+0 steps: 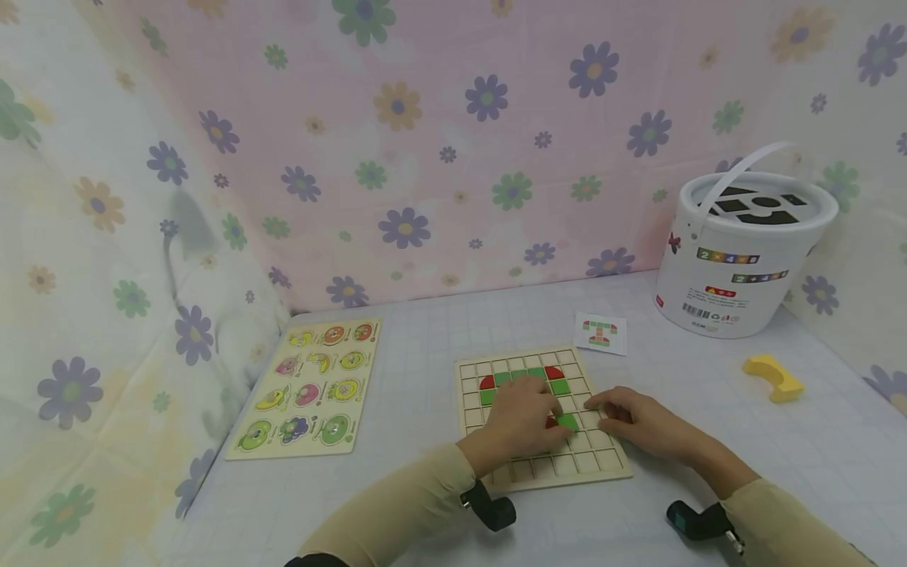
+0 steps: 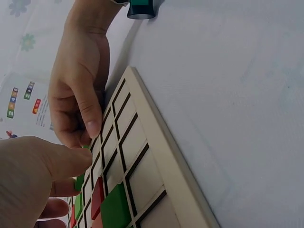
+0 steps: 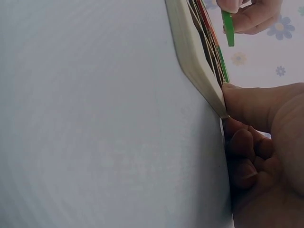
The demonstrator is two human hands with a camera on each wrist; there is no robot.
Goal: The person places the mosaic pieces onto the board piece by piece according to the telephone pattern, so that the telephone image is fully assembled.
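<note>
A square wooden grid board (image 1: pixel 520 471) lies on the table with red and green tiles set in its upper squares. Over its middle, my left hand (image 1: pixel 520 411) pinches a green tile (image 3: pixel 228 29) between thumb and fingers, the tile raised above the board in the right wrist view. Beneath this hand sit a red tile (image 2: pixel 97 197) and a green tile (image 2: pixel 115 207), side by side. At the board's right edge, my right hand (image 1: pixel 641 421) grips the rim, its thumb (image 3: pixel 247 105) against the edge and the other fingers curled below.
A pattern card (image 1: pixel 600 334) touches the board's top right corner. On the right stand a white handled bucket (image 1: pixel 740 268) and a yellow arch block (image 1: pixel 774 378). A fruit puzzle board (image 1: pixel 305 394) lies on the left. Flowered cloth (image 1: pixel 439 157) hangs behind.
</note>
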